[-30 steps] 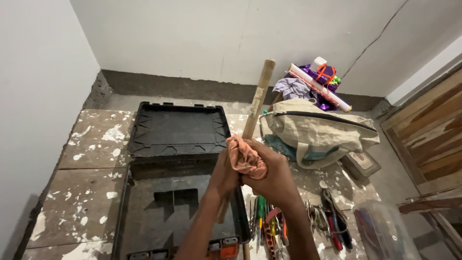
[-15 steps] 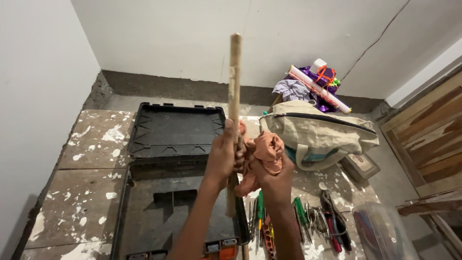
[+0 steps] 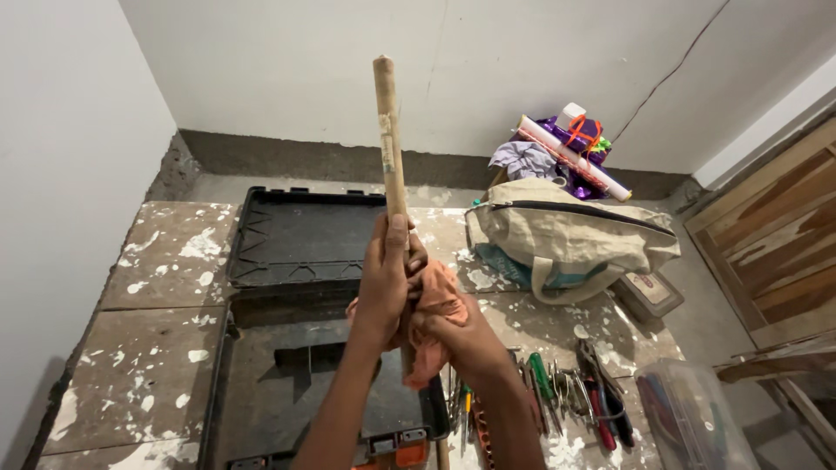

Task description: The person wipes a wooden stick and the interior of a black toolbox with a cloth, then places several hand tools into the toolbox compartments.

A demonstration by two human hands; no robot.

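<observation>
I hold a long wooden handle (image 3: 388,130) almost upright over the work table, its top leaning slightly left. My left hand (image 3: 389,274) is wrapped around the handle at mid-length. Just below it, my right hand (image 3: 459,335) clutches an orange-pink cloth (image 3: 435,300) pressed against the handle. The lower end of the handle runs down behind my hands and forearms and is mostly hidden.
An open black tool case (image 3: 305,261) lies under my arms on the paint-spattered table (image 3: 139,348). A beige canvas bag (image 3: 570,239) sits at the right. Several screwdrivers and pliers (image 3: 566,392) lie at the front right, beside a clear plastic box (image 3: 688,418). A wooden panel (image 3: 775,235) leans at the far right.
The handle swung from leaning right to nearly upright, tilting slightly left. My left hand moved above the cloth and the right hand now grips the cloth lower on the handle.
</observation>
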